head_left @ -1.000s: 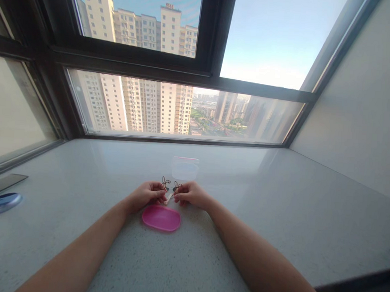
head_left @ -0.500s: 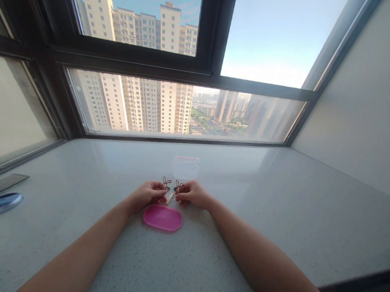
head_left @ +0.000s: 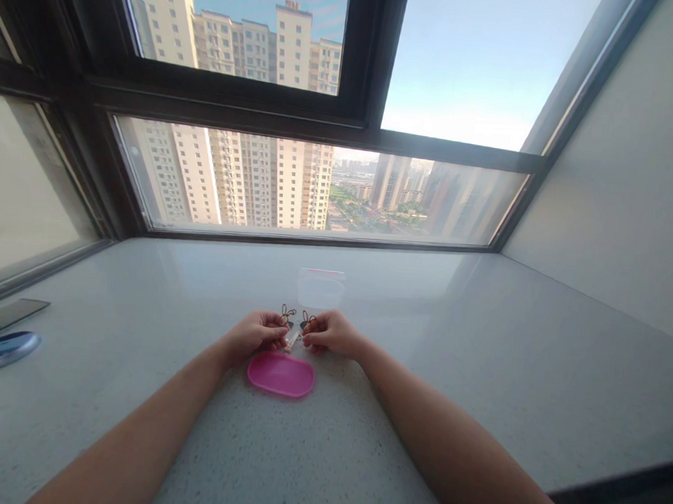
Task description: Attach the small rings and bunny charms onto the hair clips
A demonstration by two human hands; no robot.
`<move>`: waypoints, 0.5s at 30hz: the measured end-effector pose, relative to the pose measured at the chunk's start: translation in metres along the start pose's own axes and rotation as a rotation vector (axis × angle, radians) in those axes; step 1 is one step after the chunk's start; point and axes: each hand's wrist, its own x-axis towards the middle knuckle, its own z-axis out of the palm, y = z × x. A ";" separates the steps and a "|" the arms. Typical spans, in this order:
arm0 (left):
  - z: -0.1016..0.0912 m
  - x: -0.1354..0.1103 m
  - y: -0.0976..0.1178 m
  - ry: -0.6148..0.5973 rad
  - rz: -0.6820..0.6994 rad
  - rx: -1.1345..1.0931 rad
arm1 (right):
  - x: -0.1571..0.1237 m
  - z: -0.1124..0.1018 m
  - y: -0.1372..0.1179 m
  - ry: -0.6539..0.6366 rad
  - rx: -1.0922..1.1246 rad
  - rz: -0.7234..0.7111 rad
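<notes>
Centre frame, low on the pale stone sill (head_left: 479,354): both hands meet, fingertips almost touching. The left hand (head_left: 255,335) has its fingers curled in and pinched on the looped trinkets (head_left: 288,312); the right hand (head_left: 331,334) mirrors it, fingers pressed together on the same small cluster. The dark wire loops poke up just above the fingertips, with a pale sliver between the thumbs, too small to make out. Just below the hands lies a pink oval dish (head_left: 280,375). Just above them is a clear box (head_left: 321,288). At far left is a blue disc (head_left: 1,349).
</notes>
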 end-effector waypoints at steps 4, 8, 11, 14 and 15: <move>0.002 -0.001 0.002 0.004 -0.003 0.009 | 0.000 0.000 0.000 0.000 -0.014 0.003; 0.003 -0.001 0.003 0.013 -0.009 0.031 | 0.000 0.000 0.001 -0.013 -0.013 -0.001; 0.002 0.000 0.001 0.004 0.001 0.040 | 0.000 0.000 0.000 -0.027 -0.019 -0.008; 0.001 0.000 0.000 0.005 0.009 0.051 | -0.001 0.000 0.000 -0.042 -0.021 -0.022; 0.002 0.000 0.001 0.006 0.010 0.057 | -0.001 0.000 0.000 -0.047 -0.021 -0.027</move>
